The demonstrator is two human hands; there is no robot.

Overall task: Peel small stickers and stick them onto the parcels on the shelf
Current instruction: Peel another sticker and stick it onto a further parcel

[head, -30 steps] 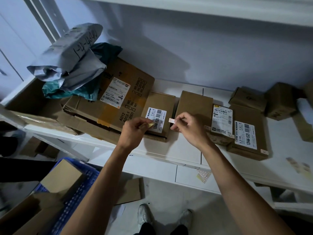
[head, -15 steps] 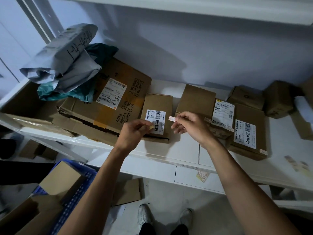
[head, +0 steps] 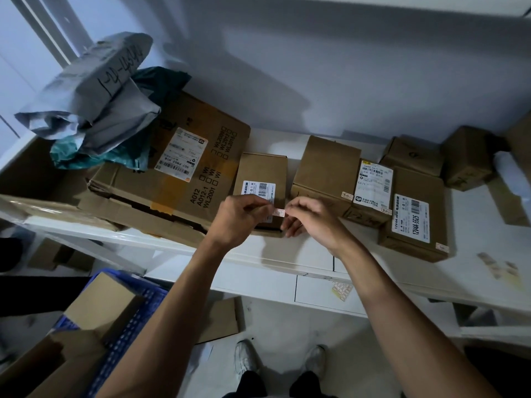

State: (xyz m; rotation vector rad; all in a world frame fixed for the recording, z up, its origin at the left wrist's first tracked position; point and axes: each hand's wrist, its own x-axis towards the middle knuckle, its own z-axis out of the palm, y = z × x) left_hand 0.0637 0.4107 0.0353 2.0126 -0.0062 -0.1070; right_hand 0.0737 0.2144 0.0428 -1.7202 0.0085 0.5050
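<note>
A small pale sticker (head: 278, 213) is pinched in the fingertips of my right hand (head: 313, 219). It hangs just over the near right corner of a small brown parcel (head: 263, 170) with a barcode label. My left hand (head: 242, 216) is curled, pinching a thin backing strip at the sticker's left edge, over the parcel's front. To the right stand a plain brown box (head: 326, 165), a labelled box (head: 373, 182) and a flat labelled parcel (head: 413, 214), each carrying a small sticker near its front corner.
A large worn carton (head: 178, 170) lies left of the small parcel, with grey mailer bags (head: 94, 90) piled on it. More small boxes (head: 465, 156) sit at the back right. Sticker sheets (head: 500, 268) lie on the white shelf (head: 287, 254). A blue crate (head: 135, 308) stands below.
Both hands have come closer together and lower over the small parcel. The sticker has moved left, from the gap beside the parcel to its near right corner.
</note>
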